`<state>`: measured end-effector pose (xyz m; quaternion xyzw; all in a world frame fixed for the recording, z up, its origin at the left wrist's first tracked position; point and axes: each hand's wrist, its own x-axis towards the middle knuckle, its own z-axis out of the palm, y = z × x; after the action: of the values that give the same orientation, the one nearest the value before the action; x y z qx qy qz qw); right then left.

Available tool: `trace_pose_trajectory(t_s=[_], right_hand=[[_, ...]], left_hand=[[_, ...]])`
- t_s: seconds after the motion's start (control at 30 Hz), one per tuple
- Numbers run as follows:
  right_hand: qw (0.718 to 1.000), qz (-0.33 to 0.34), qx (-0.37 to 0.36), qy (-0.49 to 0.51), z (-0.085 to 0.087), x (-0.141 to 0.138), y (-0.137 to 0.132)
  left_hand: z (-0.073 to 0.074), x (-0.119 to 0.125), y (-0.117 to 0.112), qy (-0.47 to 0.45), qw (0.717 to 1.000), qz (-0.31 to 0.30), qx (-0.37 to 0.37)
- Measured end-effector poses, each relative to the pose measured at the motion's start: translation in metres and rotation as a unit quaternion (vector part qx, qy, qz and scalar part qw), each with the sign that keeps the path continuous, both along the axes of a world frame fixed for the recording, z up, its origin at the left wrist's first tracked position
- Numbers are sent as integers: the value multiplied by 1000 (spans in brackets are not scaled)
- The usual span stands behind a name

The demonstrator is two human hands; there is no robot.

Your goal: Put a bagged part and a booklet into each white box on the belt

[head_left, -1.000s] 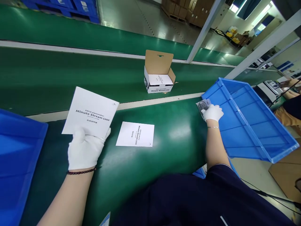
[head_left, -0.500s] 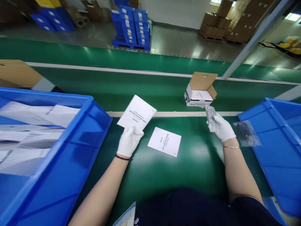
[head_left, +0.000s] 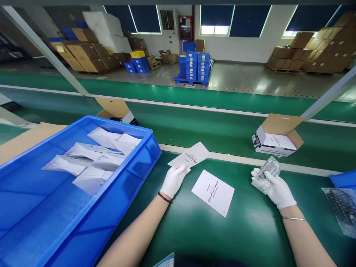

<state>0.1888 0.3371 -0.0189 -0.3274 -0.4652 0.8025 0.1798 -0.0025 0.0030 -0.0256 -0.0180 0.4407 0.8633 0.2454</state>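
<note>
My left hand (head_left: pixel 174 180), in a white glove, is closed on the lower edge of a white printed booklet (head_left: pixel 191 155), tilted above the green table. A second white booklet (head_left: pixel 213 193) lies flat on the table between my hands. On the right, my gloved right hand (head_left: pixel 278 189) grips a clear plastic bag (head_left: pixel 267 173) with a greyish object inside, whose kind I cannot make out. Beyond that hand stands an open carton (head_left: pixel 275 142), its brown lid raised and a white printed sheet or booklet inside.
A large blue bin (head_left: pixel 111 193) with several stacks of white booklets (head_left: pixel 97 159) stands at the left. Another open carton (head_left: pixel 118 111) sits behind it. At the right edge are a blue bin (head_left: pixel 345 180) and a clear bag with dark contents (head_left: pixel 340 209). A green conveyor strip (head_left: pixel 194 129) runs behind the table.
The view has swung up and left, showing more of the left bin and the room. Both hands keep their hold; the booklet and the plastic bag have changed tilt.
</note>
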Motion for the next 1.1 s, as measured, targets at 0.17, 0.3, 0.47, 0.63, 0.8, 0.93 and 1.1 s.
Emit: trace_pose_trajectory(t_s=[0.17, 0.3, 0.47, 0.63, 0.8, 0.93, 1.1], right_hand=[[1000, 0, 11, -6, -6, -1, 3], [1000, -1, 29, -10, -6, 0, 0], [999, -33, 24, -36, 0, -2, -2], [997, -68, 14, -32, -4, 1, 8], [997, -59, 51, -18, -13, 3, 14], [997, -66, 30, -34, -11, 1, 16], [995, -67, 0, -69, -2, 0, 15]], left_hand=[[-1, 1, 0, 13, 1000, -7, 4], [0, 2, -1, 13, 1000, -3, 3], [-2, 2, 0, 18, 1000, -9, -4], [-8, 0, -2, 35, 999, -22, 11], [-4, 1, -2, 32, 999, -26, 12], [5, 3, -1, 28, 999, -34, 14], [5, 3, -1, 19, 999, -27, 24]])
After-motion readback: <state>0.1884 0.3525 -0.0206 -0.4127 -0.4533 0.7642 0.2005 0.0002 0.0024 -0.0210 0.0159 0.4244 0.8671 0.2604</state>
